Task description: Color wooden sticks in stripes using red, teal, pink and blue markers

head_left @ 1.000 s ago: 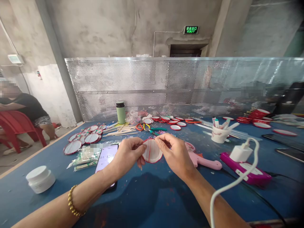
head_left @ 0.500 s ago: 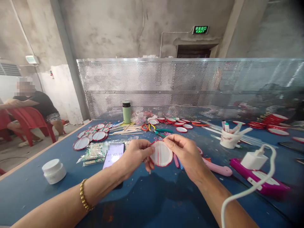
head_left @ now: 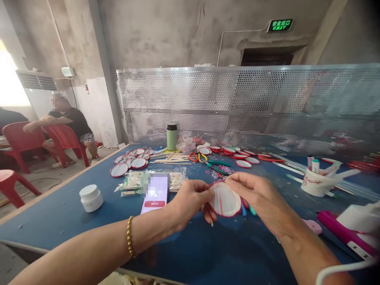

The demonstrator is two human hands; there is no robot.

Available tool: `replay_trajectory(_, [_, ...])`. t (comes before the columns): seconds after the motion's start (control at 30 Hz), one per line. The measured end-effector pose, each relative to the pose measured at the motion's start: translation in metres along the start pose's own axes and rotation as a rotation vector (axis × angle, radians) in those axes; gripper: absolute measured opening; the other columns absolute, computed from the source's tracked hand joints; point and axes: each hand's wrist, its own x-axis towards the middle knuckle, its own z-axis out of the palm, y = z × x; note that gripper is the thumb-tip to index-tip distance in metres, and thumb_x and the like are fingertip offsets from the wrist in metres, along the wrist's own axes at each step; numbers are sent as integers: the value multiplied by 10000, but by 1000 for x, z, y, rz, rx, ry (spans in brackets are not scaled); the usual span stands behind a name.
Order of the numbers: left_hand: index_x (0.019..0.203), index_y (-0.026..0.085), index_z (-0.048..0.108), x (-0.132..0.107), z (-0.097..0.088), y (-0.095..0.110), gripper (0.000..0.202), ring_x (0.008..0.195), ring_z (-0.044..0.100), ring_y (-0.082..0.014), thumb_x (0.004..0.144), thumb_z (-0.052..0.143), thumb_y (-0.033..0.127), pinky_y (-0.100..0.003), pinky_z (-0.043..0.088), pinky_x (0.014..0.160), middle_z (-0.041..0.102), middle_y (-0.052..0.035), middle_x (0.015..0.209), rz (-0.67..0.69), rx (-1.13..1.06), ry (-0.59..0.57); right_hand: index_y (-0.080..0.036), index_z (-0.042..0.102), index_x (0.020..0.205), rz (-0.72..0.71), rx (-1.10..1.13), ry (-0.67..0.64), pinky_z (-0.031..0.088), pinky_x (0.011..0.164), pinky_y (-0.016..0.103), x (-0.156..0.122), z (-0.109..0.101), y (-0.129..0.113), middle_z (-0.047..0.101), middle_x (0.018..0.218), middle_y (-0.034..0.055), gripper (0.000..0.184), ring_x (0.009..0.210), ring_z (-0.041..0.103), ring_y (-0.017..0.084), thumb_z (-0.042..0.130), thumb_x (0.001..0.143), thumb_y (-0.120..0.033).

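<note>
A round white disc with a red rim is held up over the blue table, a thin red line across its face. My left hand pinches its left edge between thumb and fingers. The tip of a thin pale stick pokes out below those fingers. At the upper right rim, the thumb and fingers of my right hand grip the same disc. Behind the hands lie green-handled pliers and small coloured bands. Blue and green handles show partly beneath the disc.
Left of my hands are a phone, bagged wooden sticks, a white jar and piled red-rimmed discs. A green bottle stands behind. Rightward are a cup of pens and a magenta power strip. A person sits far left.
The view has swung left, so the table's things sit further right. Both hands keep hold of the disc, which is tilted slightly more. The phone screen shows a different display.
</note>
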Motion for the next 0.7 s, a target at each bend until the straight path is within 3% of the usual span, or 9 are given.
replay_trajectory(0.1, [722, 115, 578, 2, -10, 13, 150, 392, 577, -117, 796, 628, 236, -195, 450, 384, 605, -32, 483, 7, 49, 26, -183, 637, 922, -70, -49, 117, 414, 453, 224, 3, 0, 4, 658, 699, 20, 377, 544, 583, 135, 591, 871, -554])
replay_trajectory(0.2, [740, 100, 610, 5, -32, 38, 151, 420, 590, -111, 805, 646, 231, -195, 454, 411, 627, -40, 518, 103, 159, 163, -193, 619, 883, -220, -161, 313, 479, 589, 252, 3, 1, 5, 691, 739, 34, 284, 639, 645, 155, 543, 924, -464])
replay_trajectory(0.3, [767, 104, 625, 8, -57, 65, 144, 461, 606, -103, 825, 642, 234, -194, 480, 465, 640, -41, 542, 237, 262, 337, -208, 602, 757, -219, -377, 186, 401, 522, 240, -11, 10, 6, 626, 580, -12, 251, 525, 581, 138, 502, 950, -333])
replay_trajectory(0.37, [775, 109, 619, 10, -69, 71, 124, 473, 620, -113, 817, 653, 221, -200, 487, 469, 633, -36, 537, 229, 316, 348, -214, 596, 718, -246, -472, 37, 362, 504, 235, -29, 23, 9, 618, 564, -21, 283, 514, 575, 135, 476, 966, -278])
replay_trajectory(0.47, [869, 130, 591, 14, -75, 58, 131, 427, 615, -131, 801, 675, 205, -207, 473, 429, 611, -3, 492, 140, 369, 296, -220, 600, 754, -338, -525, -82, 351, 521, 232, -59, 44, 20, 652, 595, -31, 260, 530, 619, 130, 485, 982, -264])
replay_trajectory(0.57, [770, 151, 531, 21, -72, 30, 168, 429, 641, -163, 802, 671, 239, -220, 495, 424, 603, -16, 454, -65, 428, 176, -205, 593, 775, -544, -589, -197, 373, 578, 233, -80, 58, 31, 697, 693, -7, 187, 628, 669, 141, 522, 947, -183])
replay_trajectory(0.7, [760, 149, 518, 33, -63, 4, 216, 454, 666, -172, 785, 696, 269, -208, 510, 430, 620, -22, 476, -131, 447, 118, -206, 603, 797, -543, -618, -196, 364, 593, 239, -85, 59, 34, 708, 732, -16, 145, 653, 670, 136, 567, 937, -186])
